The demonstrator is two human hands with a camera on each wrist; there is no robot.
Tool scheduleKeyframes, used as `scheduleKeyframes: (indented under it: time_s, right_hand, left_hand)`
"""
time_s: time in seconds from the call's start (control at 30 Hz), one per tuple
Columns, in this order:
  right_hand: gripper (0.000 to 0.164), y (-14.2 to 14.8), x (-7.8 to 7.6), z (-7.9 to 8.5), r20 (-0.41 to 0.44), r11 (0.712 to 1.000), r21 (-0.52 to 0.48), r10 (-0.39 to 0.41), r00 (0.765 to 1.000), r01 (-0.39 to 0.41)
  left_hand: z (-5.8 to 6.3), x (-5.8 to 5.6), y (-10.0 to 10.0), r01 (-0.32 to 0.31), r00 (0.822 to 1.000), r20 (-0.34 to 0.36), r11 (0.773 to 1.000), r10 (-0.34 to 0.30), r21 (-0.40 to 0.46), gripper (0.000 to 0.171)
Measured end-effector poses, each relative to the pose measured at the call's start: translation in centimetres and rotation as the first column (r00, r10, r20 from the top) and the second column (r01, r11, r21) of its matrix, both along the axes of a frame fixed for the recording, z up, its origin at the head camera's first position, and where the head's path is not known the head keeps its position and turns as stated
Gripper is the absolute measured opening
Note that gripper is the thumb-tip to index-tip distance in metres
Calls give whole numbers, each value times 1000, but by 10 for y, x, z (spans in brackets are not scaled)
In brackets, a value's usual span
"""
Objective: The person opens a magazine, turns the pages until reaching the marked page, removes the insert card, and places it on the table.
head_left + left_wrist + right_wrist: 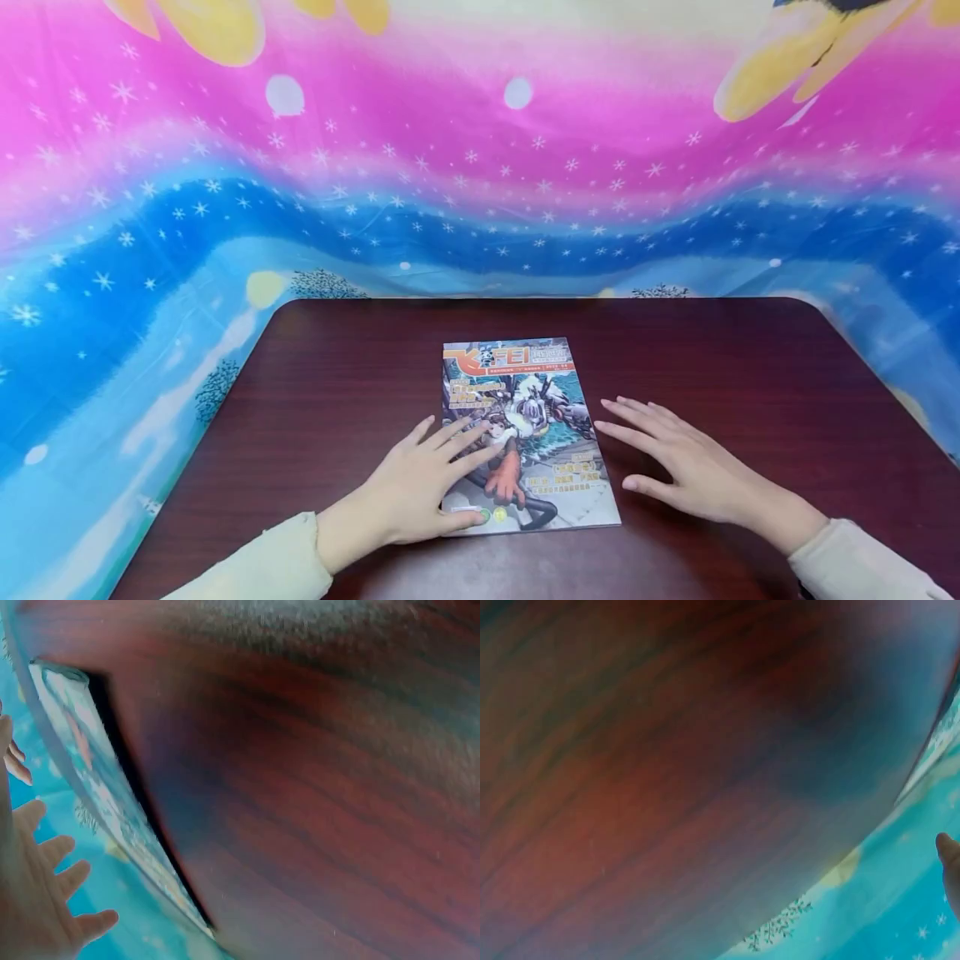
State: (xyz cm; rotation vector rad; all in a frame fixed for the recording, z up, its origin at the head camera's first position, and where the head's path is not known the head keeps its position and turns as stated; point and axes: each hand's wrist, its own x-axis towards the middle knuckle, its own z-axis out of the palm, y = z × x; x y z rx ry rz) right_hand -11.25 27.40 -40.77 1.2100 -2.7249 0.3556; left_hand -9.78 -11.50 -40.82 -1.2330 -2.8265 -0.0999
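Observation:
A magazine [536, 450] with a colourful illustrated cover lies on the dark wooden table, its title toward the far side. Over its left edge reaches my left hand [427, 479], fingers spread and straight; in the left wrist view this hand [37, 892] appears raised above the magazine [112, 787]. Just off the magazine's right edge is my right hand [690, 467], fingers extended and holding nothing. Only a fingertip of the right hand [950, 859] shows in the right wrist view, with a sliver of the magazine [934, 754] at that frame's edge.
The table [337, 375] has a dark reddish-brown surface with rounded far corners. Behind and around it hangs a pink and blue cloth [480, 167] printed with snowflakes. Light sleeves [262, 558] cover both forearms.

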Motion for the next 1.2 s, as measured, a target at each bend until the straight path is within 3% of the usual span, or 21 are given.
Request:
scheduleKeyframes:
  time_s: [0.23, 0.43, 0.67, 0.93, 1.2]
  right_hand:
    - [70, -8, 3, -10, 15, 999, -6, 46, 999, -46]
    - [70, -12, 3, -14, 54, 998, -3, 69, 996, -69]
    - [69, -17, 2, -17, 123, 999, 43, 22, 992, -27]
    - [64, -22, 0, -15, 85, 999, 33, 4, 996, -7]
    - [59, -27, -5, -2, 97, 999, -21, -25, 995, 27]
  left_hand:
    - [-8, 2, 7, 30, 999, 26, 997, -28, -65, 77]
    - [-7, -2, 13, 11, 996, 88, 995, -2, -101, 76]
    - [-7, 0, 18, 52, 989, 141, 990, -34, -129, 75]
    - [-7, 1, 21, 53, 993, 108, 995, -44, -84, 70]
    - [3, 1, 42, 85, 991, 98, 996, -87, 22, 63]
